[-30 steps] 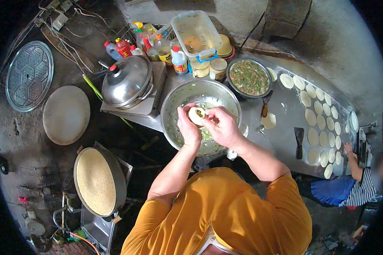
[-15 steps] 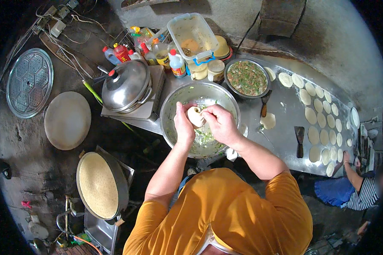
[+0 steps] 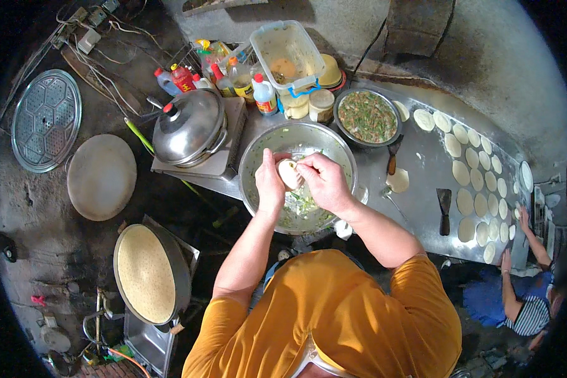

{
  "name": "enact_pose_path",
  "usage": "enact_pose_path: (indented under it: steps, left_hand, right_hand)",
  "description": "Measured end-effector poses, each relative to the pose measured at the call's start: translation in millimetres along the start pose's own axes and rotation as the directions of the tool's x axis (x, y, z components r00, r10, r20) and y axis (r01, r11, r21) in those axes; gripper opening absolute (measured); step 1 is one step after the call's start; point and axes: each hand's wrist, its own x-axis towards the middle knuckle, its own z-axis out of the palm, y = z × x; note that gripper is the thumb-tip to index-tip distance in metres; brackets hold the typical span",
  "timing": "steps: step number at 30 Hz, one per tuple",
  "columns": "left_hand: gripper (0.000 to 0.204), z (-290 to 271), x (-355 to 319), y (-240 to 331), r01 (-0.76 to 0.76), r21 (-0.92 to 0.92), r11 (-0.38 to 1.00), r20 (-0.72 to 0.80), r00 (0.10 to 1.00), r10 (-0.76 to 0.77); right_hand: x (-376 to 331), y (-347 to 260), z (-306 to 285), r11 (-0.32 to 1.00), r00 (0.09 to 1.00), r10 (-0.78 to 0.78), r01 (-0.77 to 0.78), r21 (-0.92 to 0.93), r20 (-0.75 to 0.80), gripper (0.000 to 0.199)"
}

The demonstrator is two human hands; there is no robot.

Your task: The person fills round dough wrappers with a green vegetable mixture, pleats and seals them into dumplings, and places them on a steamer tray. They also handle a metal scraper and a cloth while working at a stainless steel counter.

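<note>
Above a wide steel bowl point(image 3: 251, 154) with bits of chopped greens on its inside, my left hand point(image 3: 270, 186) cups a round, white filled dough bun point(image 3: 288, 175). The thumb and fingers of my right hand point(image 3: 327, 185) pinch the bun's gathered top edge, where a small opening still shows. A smaller bowl of chopped green and reddish filling point(image 3: 366, 117) stands just beyond, to the right. A wooden-handled tool point(image 3: 392, 162) leans by its rim, and a single flat dough wrapper point(image 3: 397, 180) lies on the table close to it.
Several dough wrappers point(image 3: 465, 174) cover the right of the steel table, beside a spatula point(image 3: 444, 211). A co-worker's hands point(image 3: 524, 217) reach in at the far right end. Left are a lidded pan point(image 3: 189, 123) on a stove, bottles point(image 3: 263, 96) and a large round pan point(image 3: 146, 275).
My right fingers have shifted slightly along the bun's top, and its opening looks smaller. At the far right, the co-worker has moved, with both arms now stretched over the table's end.
</note>
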Motion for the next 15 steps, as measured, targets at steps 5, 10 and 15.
enact_pose_path:
  steps: [5,10,15]
  left_hand:
    - [0.057,-0.8,-14.9,3.1,-0.231,0.235,0.944,-0.101,0.96,0.26]
    - [0.055,-34.9,5.4,2.6,0.475,-0.182,0.861,0.423,0.828,-0.368]
    - [0.053,-32.3,24.3,2.2,0.673,-0.148,0.725,0.577,0.654,-0.489]
  right_hand:
    - [-4.0,-7.5,5.9,1.0,0.999,0.02,-0.019,0.025,-0.035,0.009]
    - [7.5,-26.2,-7.0,1.0,0.976,0.006,-0.003,-0.012,0.217,0.011]
    - [19.6,-16.6,-6.2,0.954,0.896,-0.254,0.293,-0.057,0.365,0.009]
